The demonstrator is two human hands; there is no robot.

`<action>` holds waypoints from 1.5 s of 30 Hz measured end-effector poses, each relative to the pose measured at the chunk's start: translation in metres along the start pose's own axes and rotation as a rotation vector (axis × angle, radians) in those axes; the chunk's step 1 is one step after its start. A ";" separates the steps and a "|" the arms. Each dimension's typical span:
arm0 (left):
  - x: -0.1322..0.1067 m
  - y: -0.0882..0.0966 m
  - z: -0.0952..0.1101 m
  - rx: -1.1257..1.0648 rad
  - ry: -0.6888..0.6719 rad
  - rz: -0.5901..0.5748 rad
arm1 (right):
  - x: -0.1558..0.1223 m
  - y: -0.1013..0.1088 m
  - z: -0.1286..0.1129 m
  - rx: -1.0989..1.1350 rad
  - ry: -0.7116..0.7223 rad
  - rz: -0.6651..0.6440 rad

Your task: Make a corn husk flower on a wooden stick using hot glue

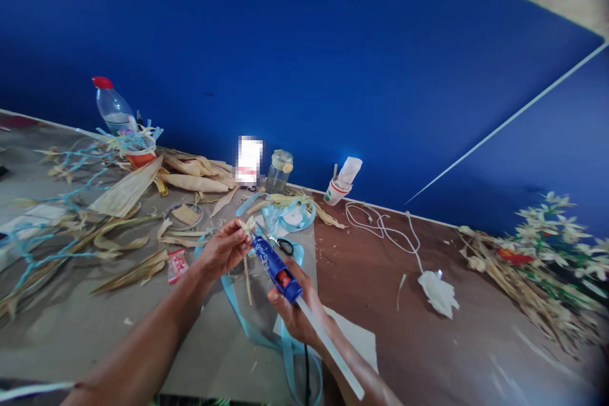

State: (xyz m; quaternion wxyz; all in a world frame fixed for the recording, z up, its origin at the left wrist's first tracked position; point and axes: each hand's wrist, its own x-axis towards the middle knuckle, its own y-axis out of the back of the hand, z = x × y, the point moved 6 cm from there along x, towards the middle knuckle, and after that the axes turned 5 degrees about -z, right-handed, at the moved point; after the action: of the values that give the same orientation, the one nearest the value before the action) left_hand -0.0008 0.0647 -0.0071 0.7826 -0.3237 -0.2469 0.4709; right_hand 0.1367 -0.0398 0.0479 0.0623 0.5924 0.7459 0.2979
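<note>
My right hand (297,307) is closed around a blue hot glue gun (271,261), with a long whitish glue stick (333,349) sticking out of its back end. The gun's nozzle points up and left toward my left hand (227,247). Between the fingertips of that hand is a small pale husk flower (247,226), close to the nozzle; whether they touch I cannot tell. Black-handled scissors (284,245) lie just behind the gun. Light blue ribbon (238,311) curls over the table under both hands.
Dried corn husks (195,184) cover the table's left and back, near a red-capped bottle (111,108). A glass jar (280,171) and a white cup (337,191) stand by the blue partition (304,63). A white cable (380,225) and artificial flowers (552,235) lie rightward.
</note>
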 end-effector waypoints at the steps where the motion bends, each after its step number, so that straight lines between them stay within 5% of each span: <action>1: 0.000 0.001 0.000 -0.002 0.002 0.000 | 0.000 -0.001 0.001 0.003 0.002 0.000; 8: 0.000 -0.003 0.002 -0.019 -0.016 -0.015 | 0.001 0.002 -0.010 -0.002 0.043 -0.034; 13: -0.001 -0.009 0.002 -0.044 0.009 -0.046 | -0.008 0.021 -0.010 -0.125 0.065 0.033; 22: -0.003 -0.019 0.004 -0.068 0.018 -0.109 | -0.032 0.054 0.081 -0.578 -0.189 0.239; 26: -0.004 -0.021 0.003 -0.049 0.039 -0.109 | -0.033 0.061 0.087 -0.464 -0.139 0.252; 30: -0.003 -0.020 0.001 -0.050 0.036 -0.122 | -0.017 0.069 0.051 -0.411 -0.160 0.271; 36: -0.003 -0.015 -0.004 -0.003 0.054 -0.117 | 0.041 0.026 0.007 0.157 -0.127 0.165; 40: -0.003 -0.011 -0.005 0.026 0.065 -0.098 | 0.067 -0.001 0.006 0.410 -0.168 0.162; 45: -0.002 -0.007 -0.006 0.034 0.057 -0.095 | 0.074 -0.007 0.009 0.478 -0.244 0.171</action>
State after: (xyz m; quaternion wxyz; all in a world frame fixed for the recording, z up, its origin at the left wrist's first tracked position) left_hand 0.0064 0.0595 -0.0059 0.8162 -0.3114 -0.2315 0.4280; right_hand 0.1132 0.0306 0.0559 -0.0152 0.6826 0.7293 0.0442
